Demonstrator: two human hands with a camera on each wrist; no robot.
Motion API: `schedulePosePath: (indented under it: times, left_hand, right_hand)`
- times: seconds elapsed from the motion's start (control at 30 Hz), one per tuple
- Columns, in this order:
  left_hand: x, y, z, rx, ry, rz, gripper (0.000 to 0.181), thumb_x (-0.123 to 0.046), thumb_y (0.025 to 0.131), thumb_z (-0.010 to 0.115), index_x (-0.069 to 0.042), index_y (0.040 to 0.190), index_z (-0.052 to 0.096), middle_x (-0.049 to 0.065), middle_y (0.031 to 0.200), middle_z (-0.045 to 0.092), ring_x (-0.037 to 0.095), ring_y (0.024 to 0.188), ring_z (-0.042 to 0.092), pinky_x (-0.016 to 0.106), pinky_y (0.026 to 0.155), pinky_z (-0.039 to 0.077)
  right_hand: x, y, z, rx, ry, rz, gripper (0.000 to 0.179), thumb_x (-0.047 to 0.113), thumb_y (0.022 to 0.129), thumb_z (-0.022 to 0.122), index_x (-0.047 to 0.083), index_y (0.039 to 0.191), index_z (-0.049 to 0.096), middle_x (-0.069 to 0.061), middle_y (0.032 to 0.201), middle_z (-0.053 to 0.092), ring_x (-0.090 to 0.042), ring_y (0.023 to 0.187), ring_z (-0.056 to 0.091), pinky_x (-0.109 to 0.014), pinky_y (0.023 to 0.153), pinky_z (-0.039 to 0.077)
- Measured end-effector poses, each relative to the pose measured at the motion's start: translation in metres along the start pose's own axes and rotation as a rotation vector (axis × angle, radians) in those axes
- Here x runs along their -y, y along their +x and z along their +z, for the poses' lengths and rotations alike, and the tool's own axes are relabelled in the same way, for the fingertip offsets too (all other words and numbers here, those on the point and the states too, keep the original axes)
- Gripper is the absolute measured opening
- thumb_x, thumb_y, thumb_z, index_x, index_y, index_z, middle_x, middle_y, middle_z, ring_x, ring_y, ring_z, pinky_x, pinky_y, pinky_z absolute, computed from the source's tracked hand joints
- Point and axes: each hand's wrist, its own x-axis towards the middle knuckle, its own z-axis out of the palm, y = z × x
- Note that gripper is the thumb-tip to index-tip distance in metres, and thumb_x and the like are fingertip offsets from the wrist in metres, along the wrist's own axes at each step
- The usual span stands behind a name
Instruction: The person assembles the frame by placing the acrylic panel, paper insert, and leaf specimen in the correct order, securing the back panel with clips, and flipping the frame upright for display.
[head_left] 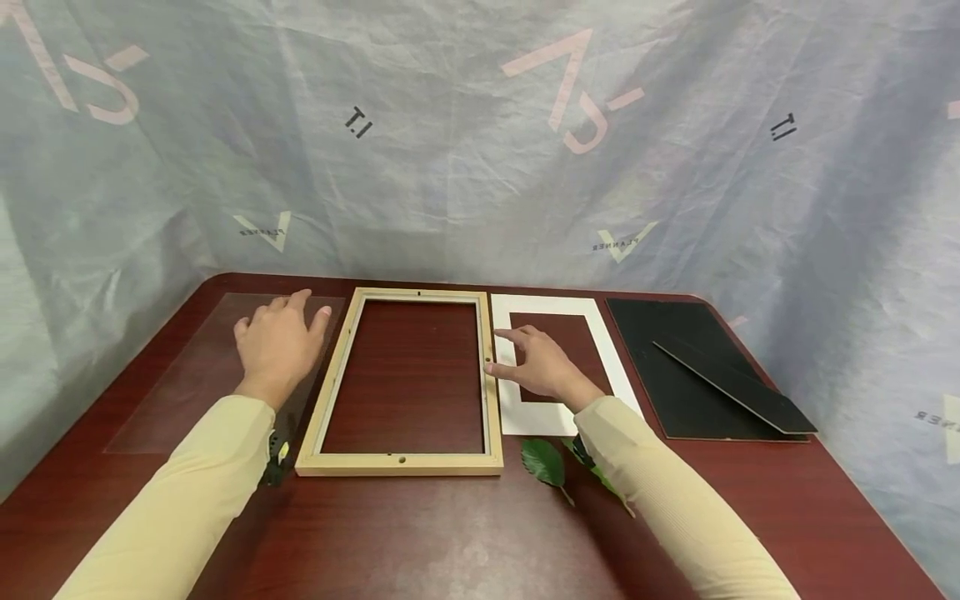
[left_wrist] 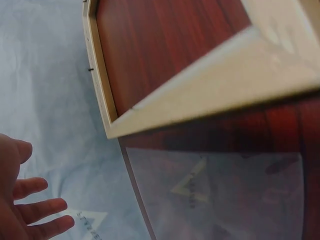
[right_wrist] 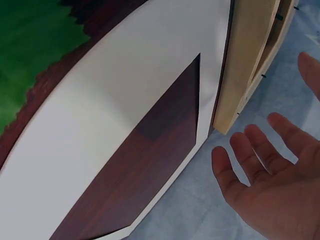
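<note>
Two Open Hands on Both Sides of a Wooden Frame

The light wooden frame [head_left: 400,465] lies flat in the middle of the dark red table [head_left: 420,542], and the table surface is visible through its opening. The left hand [head_left: 277,346] is above the clear sheet [head_left: 187,383], which lies to the left of the frame. Its fingers are spread and relaxed, the thumb stands apart from them, and it has hold of nothing. The right hand [head_left: 543,365] is also open, with a wide space between thumb and fingers, and it grips nothing. In the head view its thumb overlaps the right bar of the frame, but the right wrist view shows this hand apart from the wood.

Below the right hand there is the white mat [head_left: 540,420] with a rectangular window, just beside the frame. Near its lower edge lie a broad green leaf [head_left: 543,462] and a second leaf [head_left: 600,477], partly hidden by the right sleeve [head_left: 667,483]. Farther right is the black board [head_left: 660,333], with a black strip [head_left: 731,387] slanting across it.
</note>
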Motion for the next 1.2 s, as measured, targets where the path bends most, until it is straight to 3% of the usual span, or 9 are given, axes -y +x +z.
schedulePosePath:
  times: [0.23,0.67,0.97,1.2]
  left_hand:
    - [0.017,-0.001,-0.004,-0.012,0.010,-0.024,0.054,-0.037,0.107,0.049,0.002,0.145,0.048,0.034,0.136,0.052,0.053,0.124,0.048,0.070,0.101,0.031]
    - [0.053,-0.006,-0.010,0.008,0.034,-0.071,0.056,-0.038,0.107,0.050,0.005,0.142,0.048,0.038,0.134,0.050,0.058,0.119,0.050,0.071,0.096,0.035]
    - [0.085,-0.010,-0.012,0.070,0.052,-0.124,0.056,-0.038,0.106,0.050,0.007,0.140,0.047,0.040,0.130,0.051,0.060,0.115,0.050,0.071,0.091,0.038]
    - [0.102,-0.013,-0.015,0.145,0.050,-0.189,0.061,-0.038,0.104,0.053,0.009,0.141,0.044,0.042,0.132,0.049,0.060,0.114,0.051,0.072,0.092,0.037]
  right_hand:
    - [-0.001,0.001,0.001,0.088,-0.011,0.005,0.071,0.043,0.097,0.070,0.012,0.155,0.045,-0.024,0.159,0.034,-0.043,0.146,0.031,-0.058,0.111,0.036]
    - [-0.006,-0.001,0.004,0.153,-0.014,-0.009,0.074,0.045,0.095,0.072,0.012,0.155,0.044,-0.024,0.159,0.032,-0.043,0.148,0.028,-0.058,0.111,0.037]
    - [-0.008,-0.001,0.003,0.194,-0.046,-0.013,0.068,0.039,0.098,0.069,0.014,0.156,0.043,-0.021,0.159,0.033,-0.043,0.149,0.024,-0.057,0.108,0.039]
    - [-0.008,-0.002,0.002,0.205,-0.036,-0.032,0.068,0.035,0.097,0.071,0.014,0.155,0.044,-0.019,0.159,0.033,-0.041,0.148,0.025,-0.057,0.108,0.039]
